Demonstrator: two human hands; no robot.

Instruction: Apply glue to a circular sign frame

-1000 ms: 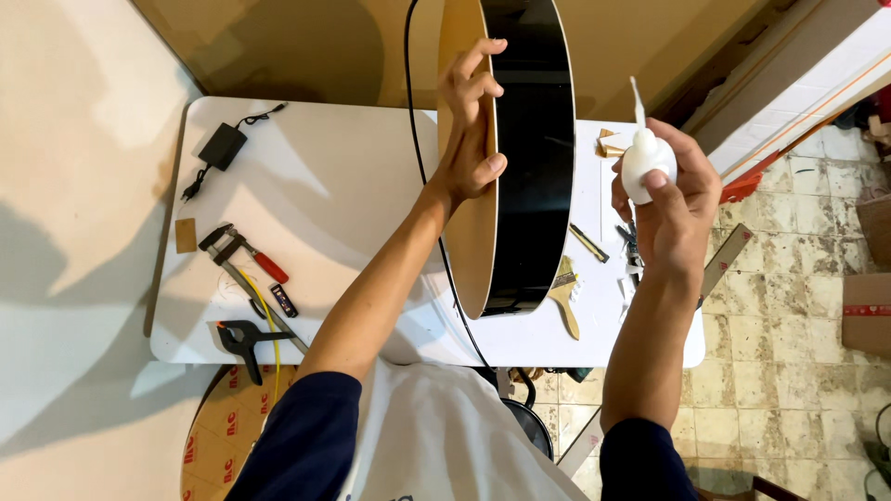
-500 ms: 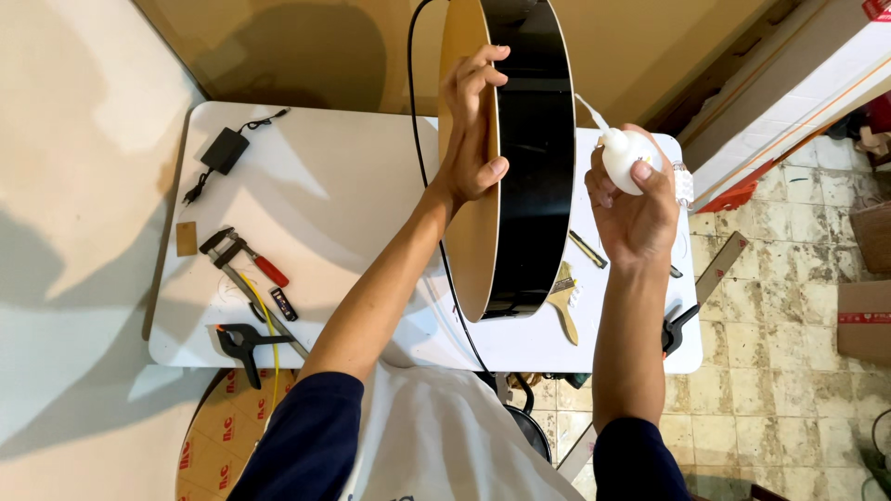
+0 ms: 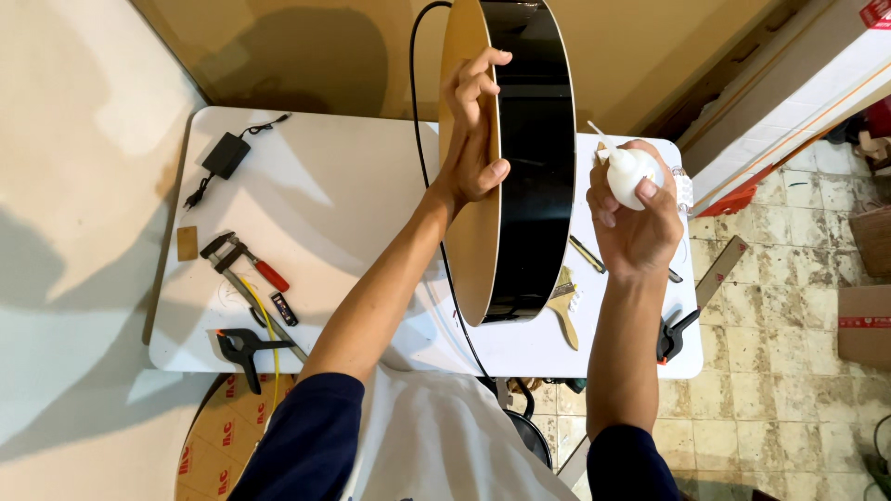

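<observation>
A large round drum-shaped shade (image 3: 534, 158), black outside and tan inside, stands on edge above the white table (image 3: 343, 186). My left hand (image 3: 471, 139) presses flat against its tan inner face, fingers curled over the rim. My right hand (image 3: 636, 218) holds a white squeeze bottle (image 3: 631, 172) with a thin nozzle that points toward the black outer wall. A black cord (image 3: 422, 102) runs along the shade's left side and down toward me.
On the table's left lie a black power adapter (image 3: 225, 153), a red-handled clamp (image 3: 246, 264), a black spring clamp (image 3: 243, 345) and a yellow cord. A paintbrush (image 3: 561, 306) lies under the shade. Another clamp (image 3: 670, 334) grips the right edge. Tiled floor and boxes are at right.
My right hand has brought the white bottle down and left, closer to the shade's black wall, nozzle now aimed at it. My left hand stays on the tan face.
</observation>
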